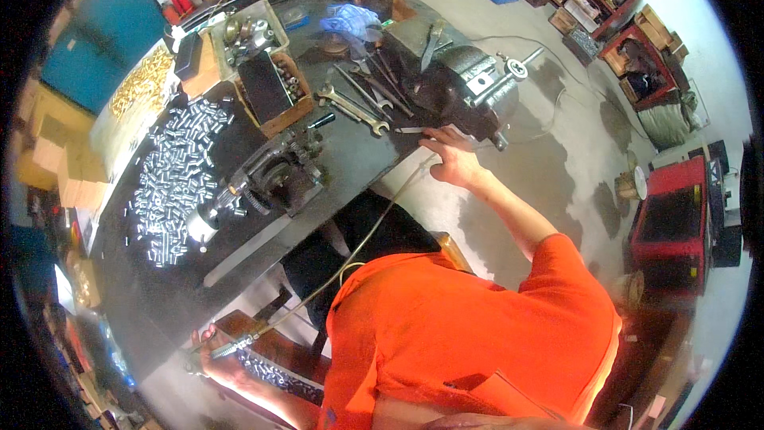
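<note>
At the lower left, beyond the bench's near edge, my left hand (208, 352) is closed around the fitting end of a thin air hose (366, 240). A coiled metal sleeve (235, 344) covers the hose beside the fingers; the very tip is too blurred to make out. My right hand (452, 158) reaches to the bench edge by the black bench vise (477, 84). Its fingers are stretched apart, with the fingertips near a flat light metal strip (410, 130). Several open-end wrenches (354, 110) lie just left of it.
A hand-cranked bench machine (278, 171) stands mid-bench. Beside it spread a pile of short silver metal sleeves (171, 179) and a heap of brass-coloured parts (143, 84). Boxes of fittings (282, 91) and a blue cloth (350, 22) sit farther back. Below the bench is a tray of metal parts (278, 374).
</note>
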`<state>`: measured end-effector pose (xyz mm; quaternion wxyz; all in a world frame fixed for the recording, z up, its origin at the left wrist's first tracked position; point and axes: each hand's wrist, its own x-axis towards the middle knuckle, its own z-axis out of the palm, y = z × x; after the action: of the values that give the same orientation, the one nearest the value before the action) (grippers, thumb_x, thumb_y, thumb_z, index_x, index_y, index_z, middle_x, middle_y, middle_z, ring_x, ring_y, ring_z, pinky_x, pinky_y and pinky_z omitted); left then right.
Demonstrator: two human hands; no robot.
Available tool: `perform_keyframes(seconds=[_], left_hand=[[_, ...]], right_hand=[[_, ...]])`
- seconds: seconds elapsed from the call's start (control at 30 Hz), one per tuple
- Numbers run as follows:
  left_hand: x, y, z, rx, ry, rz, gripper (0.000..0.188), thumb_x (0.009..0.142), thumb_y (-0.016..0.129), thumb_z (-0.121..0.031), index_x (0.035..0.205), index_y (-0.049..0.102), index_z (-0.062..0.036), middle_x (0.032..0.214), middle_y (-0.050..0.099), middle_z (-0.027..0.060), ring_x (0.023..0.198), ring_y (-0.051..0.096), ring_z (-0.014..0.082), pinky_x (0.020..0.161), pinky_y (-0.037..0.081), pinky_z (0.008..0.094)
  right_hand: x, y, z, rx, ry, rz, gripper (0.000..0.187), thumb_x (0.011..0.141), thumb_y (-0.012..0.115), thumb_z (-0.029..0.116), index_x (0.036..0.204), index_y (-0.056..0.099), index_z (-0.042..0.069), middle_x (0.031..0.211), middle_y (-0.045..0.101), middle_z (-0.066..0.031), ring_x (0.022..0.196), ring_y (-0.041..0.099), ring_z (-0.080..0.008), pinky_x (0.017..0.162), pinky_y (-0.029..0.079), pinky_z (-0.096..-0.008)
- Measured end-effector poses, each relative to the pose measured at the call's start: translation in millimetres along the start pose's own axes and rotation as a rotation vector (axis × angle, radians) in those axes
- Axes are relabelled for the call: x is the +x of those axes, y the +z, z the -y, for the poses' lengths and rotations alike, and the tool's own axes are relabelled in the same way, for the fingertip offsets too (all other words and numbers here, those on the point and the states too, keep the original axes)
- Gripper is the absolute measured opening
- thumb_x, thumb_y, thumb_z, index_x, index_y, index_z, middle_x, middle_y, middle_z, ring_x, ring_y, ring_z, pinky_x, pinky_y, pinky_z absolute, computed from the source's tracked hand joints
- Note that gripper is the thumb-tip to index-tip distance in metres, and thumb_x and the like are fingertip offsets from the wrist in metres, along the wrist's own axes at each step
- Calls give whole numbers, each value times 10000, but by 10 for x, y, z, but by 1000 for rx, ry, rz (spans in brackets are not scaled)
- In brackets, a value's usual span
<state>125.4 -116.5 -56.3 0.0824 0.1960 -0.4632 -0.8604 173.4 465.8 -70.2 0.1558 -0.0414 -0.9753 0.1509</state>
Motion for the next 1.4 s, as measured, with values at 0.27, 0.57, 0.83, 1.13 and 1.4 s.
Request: perform_keyframes(seconds=[0.27, 0.57, 0.83, 1.13, 1.4], left_hand=[[58, 339, 91, 48, 87, 151, 368, 739, 504, 6, 1095, 423, 52, 865, 550, 153, 922, 534, 299, 944, 370, 442], [-33, 397, 201, 53, 21, -6, 345, 735, 459, 1, 1069, 405, 72, 792, 509, 157, 818, 554, 268, 908, 396, 432], [63, 341, 155, 44, 41, -17, 215, 807, 494, -47, 1000, 468, 46, 782, 518, 104, 824, 546, 266, 927, 370, 425], [-74, 254, -1053, 114, 550, -8, 411, 820, 552, -294, 1030, 461, 47, 701, 541, 76, 652, 539, 178, 745, 465, 389], [-552, 629, -457, 776, 285, 380, 144, 788, 591, -119, 815, 576, 22, 640, 589, 79, 532, 589, 153, 529, 496, 282]], right_hand=[[10, 25, -24, -51, -2, 16, 379, 495, 583, 108, 867, 603, 36, 1183, 454, -142, 1063, 404, -321, 886, 375, -373], [-78, 66, -202, -145, -141, 15, 510, 481, 576, 118, 965, 532, -38, 1075, 480, -155, 1030, 418, -313, 871, 376, -378], [-2, -441, 120, 159, -67, 62, 489, 510, 553, 54, 985, 533, -57, 1085, 480, -191, 1004, 469, -339, 855, 400, -361], [531, -52, 535, 210, -52, -3, 451, 501, 599, 67, 950, 586, 21, 1190, 448, -170, 1076, 446, -320, 899, 380, -372], [571, 121, 769, 621, 79, 141, 356, 544, 511, 4, 885, 601, -49, 922, 594, -161, 807, 590, -205, 737, 460, -273]])
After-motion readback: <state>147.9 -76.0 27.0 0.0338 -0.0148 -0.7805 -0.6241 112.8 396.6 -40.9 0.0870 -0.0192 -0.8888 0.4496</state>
